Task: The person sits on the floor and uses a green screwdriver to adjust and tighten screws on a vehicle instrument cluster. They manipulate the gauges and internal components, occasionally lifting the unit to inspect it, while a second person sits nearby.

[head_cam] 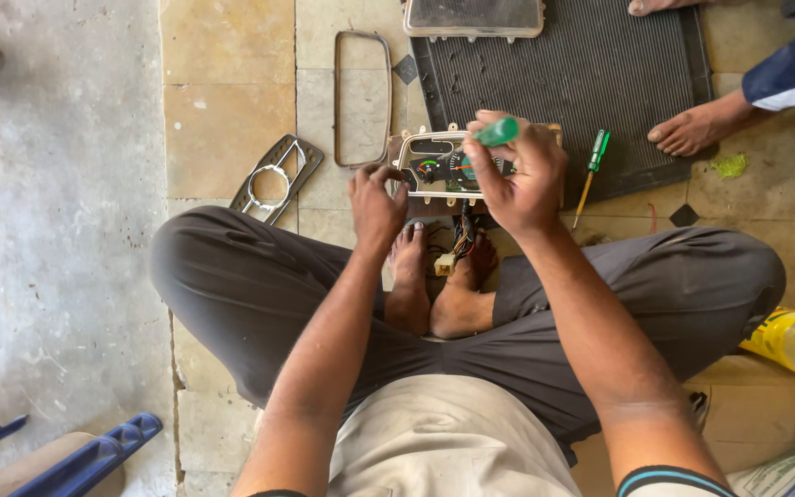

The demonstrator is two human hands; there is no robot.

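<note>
gauge cluster [436, 167] on floor: light, brittle plastic, I'd hold by rim | left hand [376, 204] pinching its left edge | right hand [524, 177] closed around green-handled screwdriver [497, 132]

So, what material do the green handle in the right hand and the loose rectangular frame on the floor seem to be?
The green handle in the right hand looks like translucent plastic: it is glossy and lets light through. The rectangular frame looks like grey metal or painted plastic, thin and dull; the picture leaves it open.

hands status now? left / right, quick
Left hand: curled, fingers on the left edge of the instrument cluster; no clear full grip.
Right hand: closed around a green-handled screwdriver, held over the cluster.
</note>
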